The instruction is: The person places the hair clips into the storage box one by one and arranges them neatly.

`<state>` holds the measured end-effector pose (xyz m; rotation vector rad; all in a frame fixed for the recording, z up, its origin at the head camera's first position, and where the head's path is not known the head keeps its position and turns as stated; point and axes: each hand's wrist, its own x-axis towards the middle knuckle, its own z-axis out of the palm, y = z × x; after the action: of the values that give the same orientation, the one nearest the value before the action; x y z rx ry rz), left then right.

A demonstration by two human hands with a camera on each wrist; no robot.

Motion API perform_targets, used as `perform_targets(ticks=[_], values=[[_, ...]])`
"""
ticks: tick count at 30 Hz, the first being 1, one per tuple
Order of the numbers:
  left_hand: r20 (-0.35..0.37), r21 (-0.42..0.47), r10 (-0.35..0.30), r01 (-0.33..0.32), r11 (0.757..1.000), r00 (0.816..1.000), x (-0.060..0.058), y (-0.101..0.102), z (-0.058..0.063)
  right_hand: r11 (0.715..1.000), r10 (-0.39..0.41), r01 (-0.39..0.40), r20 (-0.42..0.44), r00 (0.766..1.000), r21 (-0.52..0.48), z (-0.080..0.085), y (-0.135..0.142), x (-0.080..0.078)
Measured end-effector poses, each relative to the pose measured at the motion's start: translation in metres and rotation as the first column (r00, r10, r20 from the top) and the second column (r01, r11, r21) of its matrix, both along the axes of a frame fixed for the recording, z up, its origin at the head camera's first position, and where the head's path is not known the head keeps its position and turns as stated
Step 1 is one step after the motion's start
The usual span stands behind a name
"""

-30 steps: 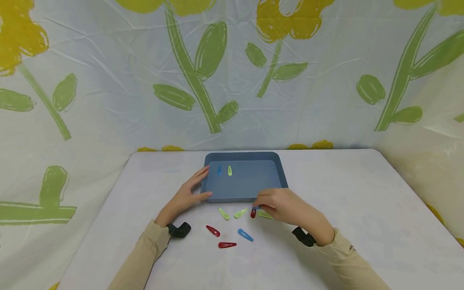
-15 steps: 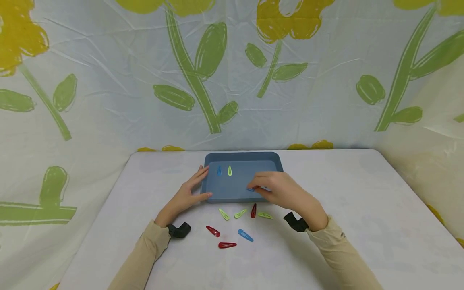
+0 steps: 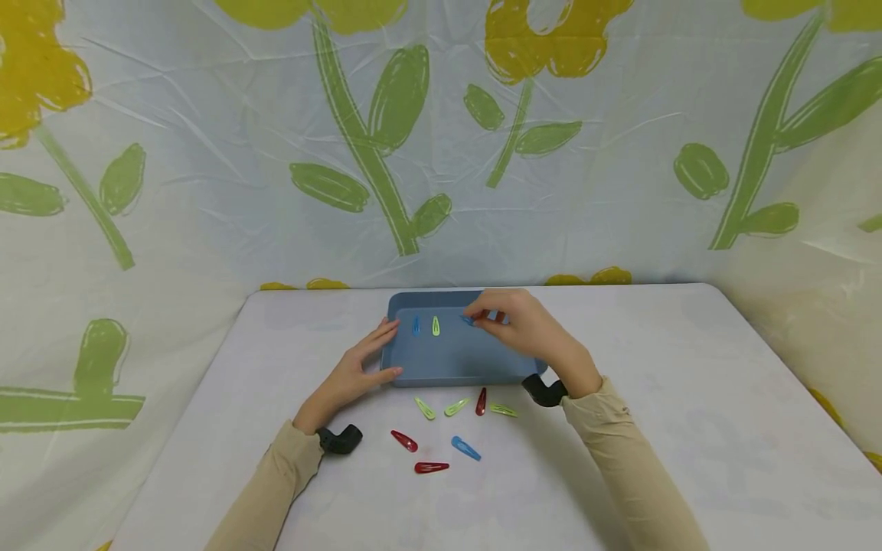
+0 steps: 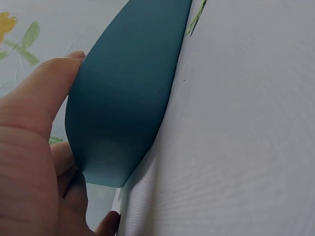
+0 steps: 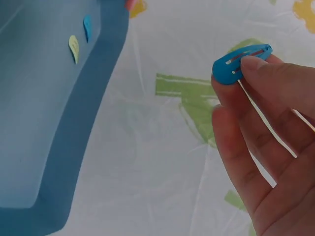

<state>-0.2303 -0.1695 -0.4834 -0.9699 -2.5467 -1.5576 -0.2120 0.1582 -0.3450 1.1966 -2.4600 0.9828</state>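
Observation:
In the head view, my right hand (image 3: pixel 520 325) is over the right part of the blue-grey tray (image 3: pixel 441 376). Its thumb and fingertips pinch a blue snap hair clip (image 5: pixel 229 73), seen whole in the right wrist view. My left hand (image 3: pixel 353 375) rests spread along the tray's left end. In the left wrist view its thumb (image 4: pixel 54 83) lies on the rim, with other fingers lower along the wall. Inside the tray, a blue hair clip (image 3: pixel 416 326) and a light green hair clip (image 3: pixel 436 326) lie side by side at the back left.
In front of the tray on the white table (image 3: pixel 331 505) lie several loose clips: green ones (image 3: pixel 425 408), red ones (image 3: pixel 404 441) and a blue one (image 3: pixel 466 448). A flower-printed curtain (image 3: pixel 262 153) hangs behind the table's far edge.
My right hand has picked up the blue hair clip from beside the red and green ones and carried it up and away over the tray. The left hand stays on the tray.

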Motion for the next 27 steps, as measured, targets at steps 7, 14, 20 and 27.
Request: perform_targets(ticks=[7, 14, 20, 27], values=[[0.018, 0.009, 0.009, -0.009, 1.0, 1.0, -0.001, -0.001, -0.002, 0.991, -0.081, 0.095, 0.146, 0.986, -0.093, -0.007, -0.004, -0.025], [0.057, 0.022, 0.01, -0.012, 1.0, 0.998, 0.0, 0.0, -0.002, 0.956, -0.172, 0.23, 0.29, 0.941, -0.179, -0.019, -0.009, -0.046], [0.066, 0.033, 0.011, -0.013, 0.999, 0.998, 0.0, 0.0, -0.001, 0.906, -0.174, 0.323, 0.456, 0.873, -0.272, -0.03, -0.014, -0.06], [0.051, 0.029, 0.012, -0.014, 0.999, 0.999, 0.0, 0.0, -0.001, 0.832, -0.083, 0.412, 0.65, 0.755, -0.372, -0.05, -0.016, -0.072]])
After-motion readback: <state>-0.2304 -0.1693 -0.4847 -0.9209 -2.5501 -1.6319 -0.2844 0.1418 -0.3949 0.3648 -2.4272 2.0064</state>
